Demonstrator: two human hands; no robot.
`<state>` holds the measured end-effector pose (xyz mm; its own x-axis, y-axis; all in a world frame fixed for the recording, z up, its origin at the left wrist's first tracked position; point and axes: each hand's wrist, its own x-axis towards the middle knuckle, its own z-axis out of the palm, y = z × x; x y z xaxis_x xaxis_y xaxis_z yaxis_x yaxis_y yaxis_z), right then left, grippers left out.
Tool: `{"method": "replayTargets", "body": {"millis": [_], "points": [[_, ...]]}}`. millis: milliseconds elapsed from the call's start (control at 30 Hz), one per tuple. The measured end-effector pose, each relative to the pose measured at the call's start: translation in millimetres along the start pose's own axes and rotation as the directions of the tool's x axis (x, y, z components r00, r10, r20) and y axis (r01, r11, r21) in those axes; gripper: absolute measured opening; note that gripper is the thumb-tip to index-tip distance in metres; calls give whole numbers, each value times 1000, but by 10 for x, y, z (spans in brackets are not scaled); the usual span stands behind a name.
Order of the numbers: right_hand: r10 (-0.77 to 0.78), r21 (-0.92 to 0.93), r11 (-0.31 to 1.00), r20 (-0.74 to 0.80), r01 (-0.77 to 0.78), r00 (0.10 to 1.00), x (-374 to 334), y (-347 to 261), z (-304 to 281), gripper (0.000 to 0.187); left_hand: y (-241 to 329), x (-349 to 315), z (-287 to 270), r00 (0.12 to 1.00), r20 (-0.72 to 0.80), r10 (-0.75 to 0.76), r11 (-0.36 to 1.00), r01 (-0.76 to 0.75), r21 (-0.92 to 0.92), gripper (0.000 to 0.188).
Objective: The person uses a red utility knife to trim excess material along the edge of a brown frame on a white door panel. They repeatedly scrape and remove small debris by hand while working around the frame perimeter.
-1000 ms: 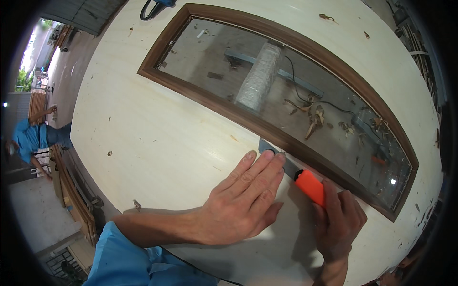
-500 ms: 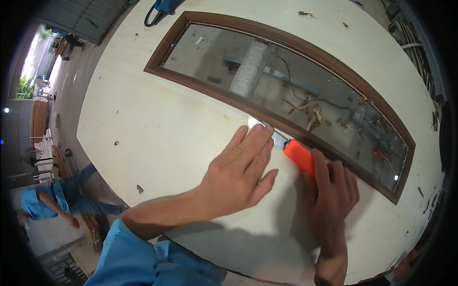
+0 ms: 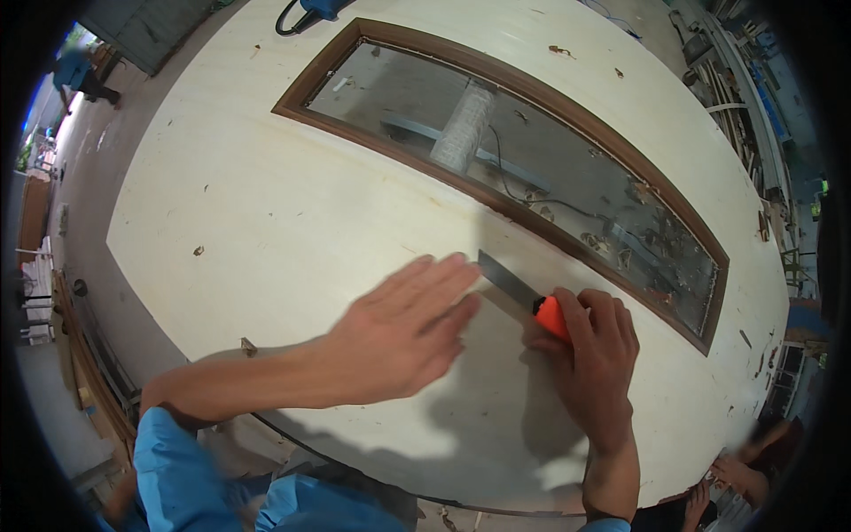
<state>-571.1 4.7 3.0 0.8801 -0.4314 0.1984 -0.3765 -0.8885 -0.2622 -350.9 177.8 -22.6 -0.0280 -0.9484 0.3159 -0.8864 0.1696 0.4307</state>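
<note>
A pale wooden door panel (image 3: 266,204) lies flat, its long brown-framed glass window (image 3: 532,168) running from eleven toward four o'clock. The left hand (image 3: 403,332) rests open, fingers spread flat on the panel. At three o'clock from it, the right hand (image 3: 589,355) grips an orange-handled scraper (image 3: 527,297), blade on the wood beside the frame.

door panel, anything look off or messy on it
Nothing is broken. The pale door panel is dotted with small wood chips and specks, and debris lies under the glass of its brown-framed window. The right hand holds an orange-handled chisel flat on the panel; the left hand is motion-blurred beside the blade.
</note>
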Motion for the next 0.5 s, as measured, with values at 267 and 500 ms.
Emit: {"method": "replayTargets", "body": {"millis": [267, 500], "points": [[49, -34, 998, 30, -48, 998, 219, -79, -94, 45, -1186, 20, -473, 980, -195, 40, 946, 25, 323, 42], [-37, -93, 995, -51, 33, 998, 565, -183, -24, 23, -1652, 240, -344, 984, -156, -90, 975, 119, 189, 39]]}}
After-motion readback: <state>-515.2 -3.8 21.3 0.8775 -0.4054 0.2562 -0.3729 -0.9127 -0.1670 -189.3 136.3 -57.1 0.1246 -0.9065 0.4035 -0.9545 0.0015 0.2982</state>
